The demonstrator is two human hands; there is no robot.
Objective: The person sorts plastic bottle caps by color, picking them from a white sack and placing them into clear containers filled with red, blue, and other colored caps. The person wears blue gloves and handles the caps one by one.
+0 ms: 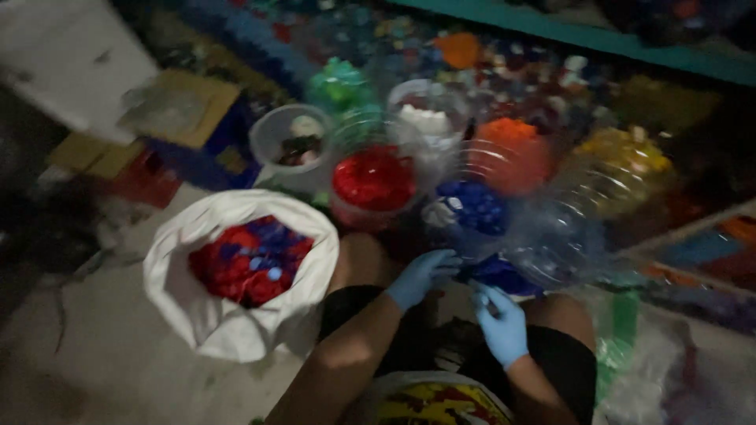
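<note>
Reaching forward between the knees, the left hand (420, 275) and right hand (502, 324), both in blue gloves, meet at a dark blue item (498, 275) lying on the floor just before a clear tub of blue caps (472, 208). Its fingers look curled on it; blur hides the grip. A white sack (228, 315) sits left.

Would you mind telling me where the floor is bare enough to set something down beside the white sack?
Bare floor lies left of and below the white sack. Ahead it is crowded: the tubs of red caps and blue caps stand packed together, and both gloved hands, left hand and right hand, fill the gap before them.
</note>
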